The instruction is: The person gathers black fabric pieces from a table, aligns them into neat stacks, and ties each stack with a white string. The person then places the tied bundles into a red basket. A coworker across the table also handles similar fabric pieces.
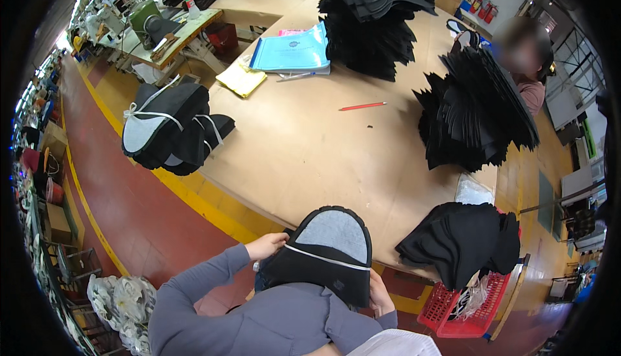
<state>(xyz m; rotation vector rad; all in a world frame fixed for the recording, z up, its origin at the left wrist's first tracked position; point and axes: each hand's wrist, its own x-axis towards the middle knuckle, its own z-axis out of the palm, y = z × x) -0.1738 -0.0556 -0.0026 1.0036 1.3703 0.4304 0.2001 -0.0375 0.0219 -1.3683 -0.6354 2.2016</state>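
A stack of black cut fabric pieces (304,272) with a rounded grey patch (333,230) on top is held close against my body, at the table's near edge. A white tie (328,259) runs across the stack. At its left side, my left hand (268,245) is closed, its fingers by the end of the tie. Lower down on the right, my right hand (380,295) grips the stack's edge, with some of its fingers hidden behind the cloth.
On the brown table (278,155) stand tall black fabric stacks (369,26), a tied bundle (171,126), a blue folder (291,52), yellow paper (242,79) and a red pencil (362,106). A red basket (462,327) is at the near right. A person (532,94) is beyond the right-hand stacks.
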